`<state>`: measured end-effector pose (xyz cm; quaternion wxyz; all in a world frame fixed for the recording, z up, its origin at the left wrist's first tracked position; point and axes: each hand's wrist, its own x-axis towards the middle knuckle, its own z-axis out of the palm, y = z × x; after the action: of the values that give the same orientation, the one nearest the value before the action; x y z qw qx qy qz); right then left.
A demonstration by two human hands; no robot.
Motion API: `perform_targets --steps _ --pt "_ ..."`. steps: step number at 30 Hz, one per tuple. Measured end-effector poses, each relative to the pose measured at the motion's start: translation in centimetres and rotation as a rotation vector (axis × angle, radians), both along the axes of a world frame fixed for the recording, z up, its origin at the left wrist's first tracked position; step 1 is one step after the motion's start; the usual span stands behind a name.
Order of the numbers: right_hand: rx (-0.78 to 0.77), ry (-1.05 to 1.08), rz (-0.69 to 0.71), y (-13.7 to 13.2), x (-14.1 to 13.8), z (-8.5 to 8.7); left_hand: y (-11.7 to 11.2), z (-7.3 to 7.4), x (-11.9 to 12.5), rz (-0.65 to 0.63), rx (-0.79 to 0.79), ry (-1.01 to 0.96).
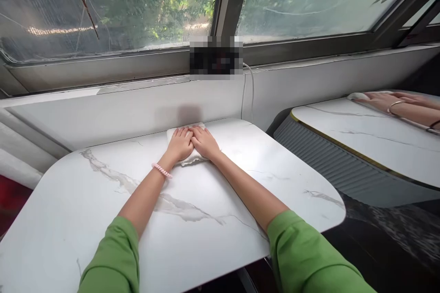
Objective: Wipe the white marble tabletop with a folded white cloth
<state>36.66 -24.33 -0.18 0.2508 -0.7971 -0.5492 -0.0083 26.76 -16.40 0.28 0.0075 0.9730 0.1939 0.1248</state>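
Observation:
A white cloth (190,162) lies flat near the far edge of a white marble-patterned table (113,210), close to the wall. My left hand (182,144) rests palm down on the cloth, its fingers stretched forward. Beside it, my right hand (205,143) also lies flat on the cloth, and the fingers of the two hands meet. Most of the cloth is hidden under both palms. On my left wrist is a pink coiled band (162,170).
Behind the table run a white wall (137,110) and framed windows. A white cable (253,84) hangs from a blurred dark object on the sill. To the right, another person's hands (381,100) press a cloth on a second marble-patterned table (360,132). White folded fabric (19,165) is at left.

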Motion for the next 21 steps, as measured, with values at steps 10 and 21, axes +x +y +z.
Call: perform_targets --steps 10,21 --pt "-0.02 -0.047 0.025 -0.8 -0.4 0.5 -0.7 0.0 -0.7 0.013 0.0 0.007" --pt "-0.28 -0.421 0.217 -7.9 -5.6 5.2 -7.8 0.8 -8.4 -0.176 -0.016 -0.033"
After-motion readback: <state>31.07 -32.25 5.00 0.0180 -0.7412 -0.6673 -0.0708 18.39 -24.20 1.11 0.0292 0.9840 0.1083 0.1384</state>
